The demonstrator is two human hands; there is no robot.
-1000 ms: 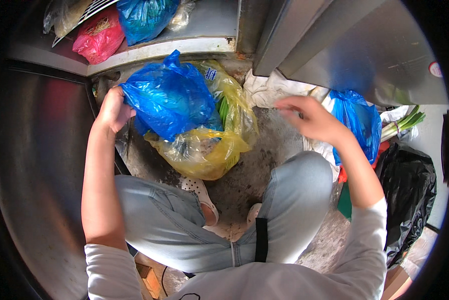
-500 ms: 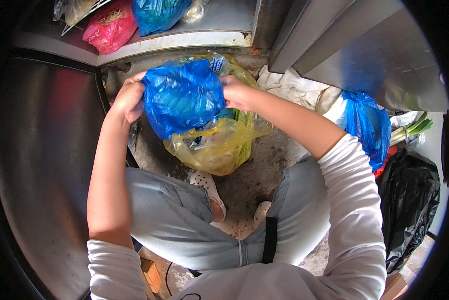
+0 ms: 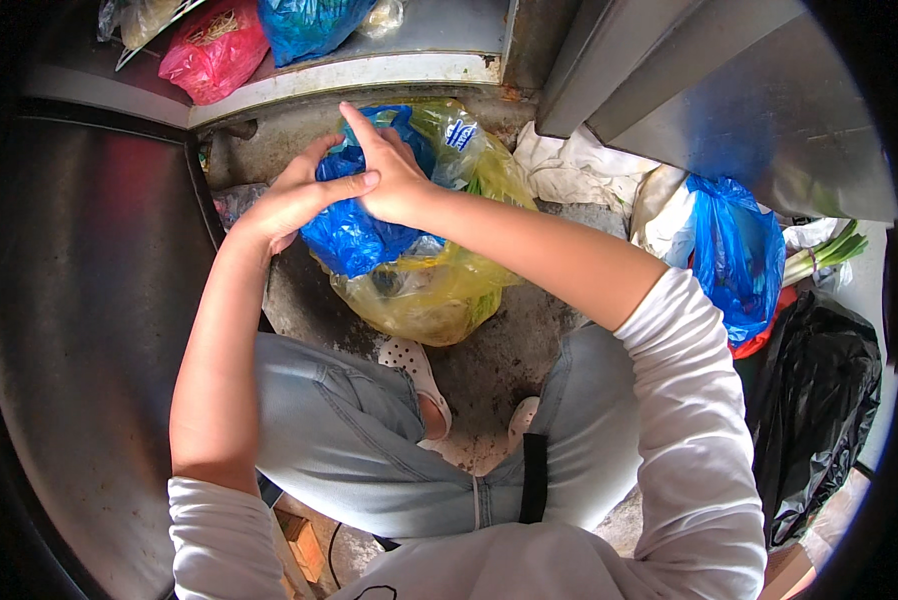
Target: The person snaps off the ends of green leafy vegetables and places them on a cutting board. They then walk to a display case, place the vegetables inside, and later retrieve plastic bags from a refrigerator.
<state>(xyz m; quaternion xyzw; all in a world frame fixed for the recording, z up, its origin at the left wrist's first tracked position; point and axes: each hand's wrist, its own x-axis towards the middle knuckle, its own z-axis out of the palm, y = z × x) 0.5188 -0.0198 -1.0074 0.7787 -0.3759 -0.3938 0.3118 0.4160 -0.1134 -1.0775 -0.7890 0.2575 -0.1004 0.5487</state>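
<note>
Both hands meet on a crumpled blue plastic bag (image 3: 354, 235) that rests over a see-through yellow plastic bag (image 3: 424, 300) on the floor. My left hand (image 3: 294, 200) closes on the bag's left side, its thumb lying across toward the other hand. Crossing over the bag's top, my right hand (image 3: 391, 178) has its index finger stretched out toward the far side, while its other fingers curl out of sight into the blue plastic. Some green leafy stuff shows through the yellow bag; what the blue bag holds is hidden.
A metal cabinet shelf (image 3: 439, 72) ahead carries a pink bag (image 3: 214, 55) and another blue bag (image 3: 309, 30). Its dark door (image 3: 89, 320) stands at left. White cloth (image 3: 579, 170), a blue bag (image 3: 734, 255), spring onions (image 3: 824, 252) and a black bag (image 3: 814, 410) lie at right.
The blue bag was spread between my two hands; now it is bunched and lower. My right hand has moved left over it, next to my left hand.
</note>
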